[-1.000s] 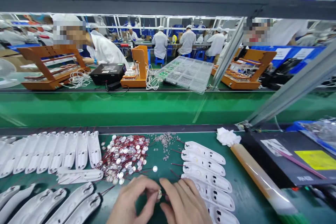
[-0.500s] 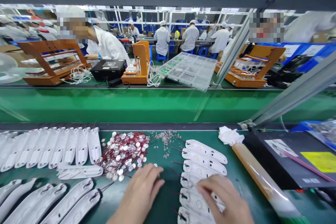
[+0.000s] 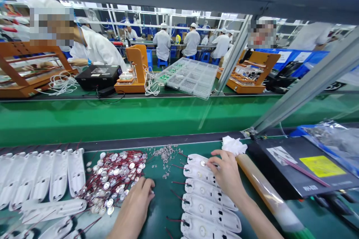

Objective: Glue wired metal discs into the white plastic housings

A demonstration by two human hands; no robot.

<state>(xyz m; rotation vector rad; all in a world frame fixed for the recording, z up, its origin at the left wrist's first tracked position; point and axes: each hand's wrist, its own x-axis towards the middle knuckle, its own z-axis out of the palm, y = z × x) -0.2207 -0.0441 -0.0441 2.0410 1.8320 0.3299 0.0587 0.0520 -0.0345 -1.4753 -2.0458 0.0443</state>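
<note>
My right hand reaches over the top of a column of white plastic housings. Its thumb and fingertips pinch at the edge of a small round metal disc, which lies over the uppermost housing. Round marks or discs show in the middle of the housings below, and red wires stick out from their left ends. My left hand rests by the right side of a heap of silver discs with red wires. Its fingers are curled together, and whatever they may hold is hidden.
Tiny clear parts lie scattered beyond my hands. More white housings line the left. At right are crumpled tissue, a plastic-wrapped roll and a black box. A slanted metal post rises there; co-workers sit across.
My right hand has moved away from me, from the lower housings to the uppermost one. My left hand has shifted slightly left toward the disc heap. The camera view has turned right.
</note>
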